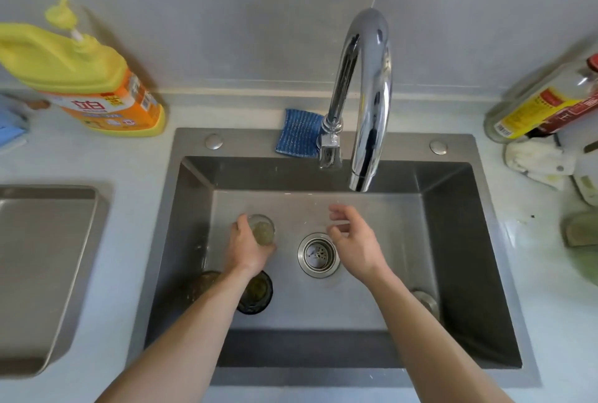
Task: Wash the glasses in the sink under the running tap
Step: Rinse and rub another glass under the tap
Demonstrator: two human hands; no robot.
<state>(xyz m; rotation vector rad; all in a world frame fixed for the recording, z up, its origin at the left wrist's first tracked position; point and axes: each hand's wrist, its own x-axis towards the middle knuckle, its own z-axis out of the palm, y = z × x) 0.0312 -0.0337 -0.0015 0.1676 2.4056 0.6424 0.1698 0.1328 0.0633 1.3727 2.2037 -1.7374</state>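
Left hand (246, 248) has its grip wrapped around a small glass (261, 229) low in the sink (453, 240); right hand (354, 240) hangs open beside it.

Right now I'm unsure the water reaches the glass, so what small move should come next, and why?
Probably carry the glass rightward under the tap spout. The left hand holds it left of the drain, well clear of the spout, while the right hand hovers open and empty nearer it.
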